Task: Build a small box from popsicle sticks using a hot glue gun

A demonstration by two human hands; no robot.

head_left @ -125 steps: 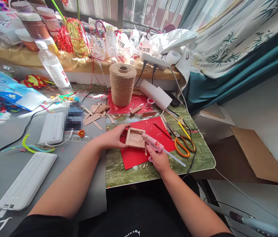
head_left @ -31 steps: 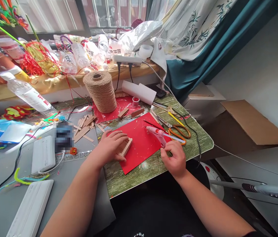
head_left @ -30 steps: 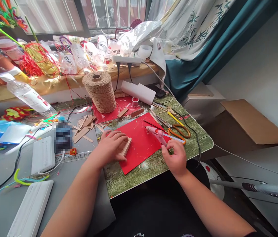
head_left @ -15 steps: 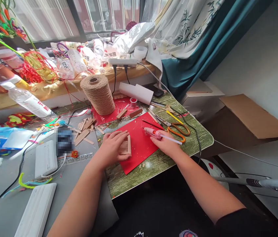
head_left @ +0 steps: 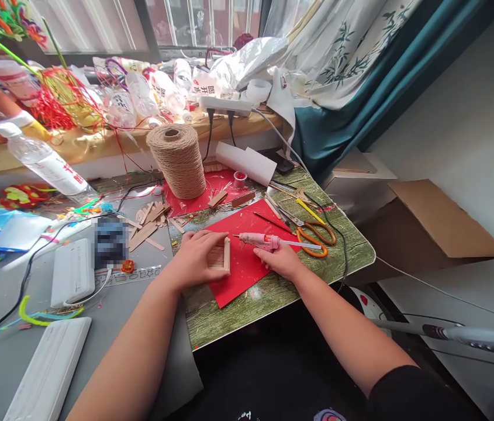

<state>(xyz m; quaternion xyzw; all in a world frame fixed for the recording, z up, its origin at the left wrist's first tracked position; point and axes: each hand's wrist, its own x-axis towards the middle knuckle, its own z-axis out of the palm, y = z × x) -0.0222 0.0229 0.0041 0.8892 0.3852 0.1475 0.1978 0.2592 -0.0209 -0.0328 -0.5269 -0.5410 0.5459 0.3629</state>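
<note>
My left hand (head_left: 197, 256) lies over a small wooden stick frame (head_left: 221, 257) and holds it on edge on the red paper sheet (head_left: 247, 266). My right hand (head_left: 282, 261) grips a pink glue gun (head_left: 259, 240), held level with its nozzle pointing left toward the frame. A clear glue stick juts out of the gun's back to the right. The two hands are a short gap apart on the red sheet.
Orange-handled scissors (head_left: 314, 237) and thin tools lie right of the gun. A jute twine spool (head_left: 179, 161) stands behind, with loose wooden sticks (head_left: 148, 222) to its left. A white paper roll (head_left: 247, 162), bottles and a power strip (head_left: 224, 105) crowd the sill. White devices (head_left: 71, 272) lie left.
My right hand has taken hold of the glue gun and carried it left toward the frame. My left hand has tipped the frame up onto its edge.
</note>
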